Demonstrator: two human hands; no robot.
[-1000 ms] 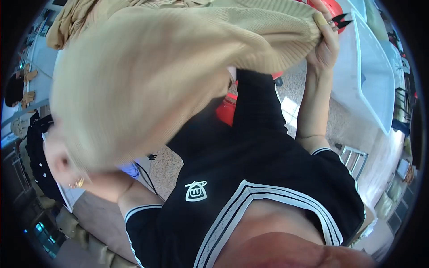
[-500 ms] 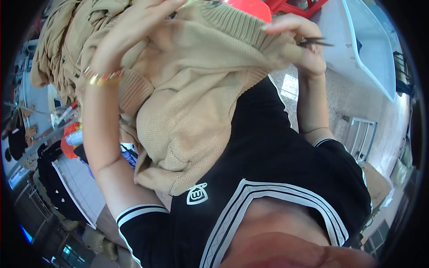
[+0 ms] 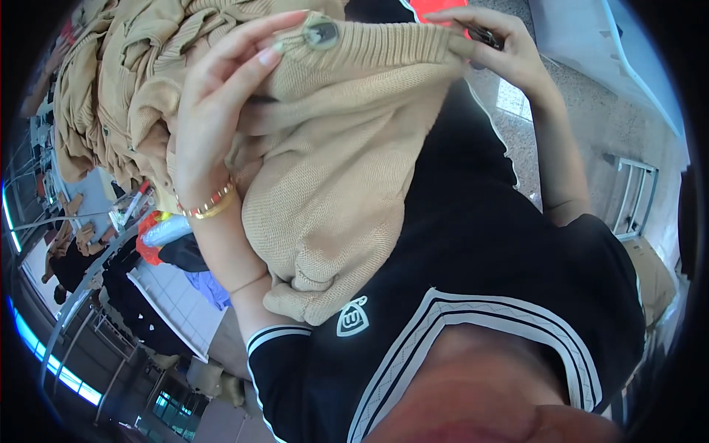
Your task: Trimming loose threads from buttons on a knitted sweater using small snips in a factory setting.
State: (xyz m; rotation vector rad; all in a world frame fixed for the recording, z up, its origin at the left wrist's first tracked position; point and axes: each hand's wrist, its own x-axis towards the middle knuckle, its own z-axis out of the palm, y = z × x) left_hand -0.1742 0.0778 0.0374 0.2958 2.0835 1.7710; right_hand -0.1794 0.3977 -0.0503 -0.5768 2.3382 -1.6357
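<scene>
- Left hand (image 3: 221, 111): raised at 11 o'clock in the view, fingers curled over the ribbed band of a beige knit garment (image 3: 332, 192), gripping it beside a round grey button (image 3: 321, 33).
- A gold bracelet (image 3: 209, 207) with red beads sits on the left wrist.
- Right hand (image 3: 502, 55): raised at 1 o'clock, fingers pinched shut on the far end of the same ribbed band; a small dark tool (image 3: 484, 35) lies between the fingers, its kind not discernible.
- Beige knit garment: stretched between both hands at 12 o'clock; its body hangs toward the centre, resting against the person's black shirt (image 3: 473, 273) with white trim.
- A pile of matching beige knitwear (image 3: 111, 88) lies at 10 o'clock, just beside the left hand.
- A white table (image 3: 173, 295) shows at 8 o'clock.
</scene>
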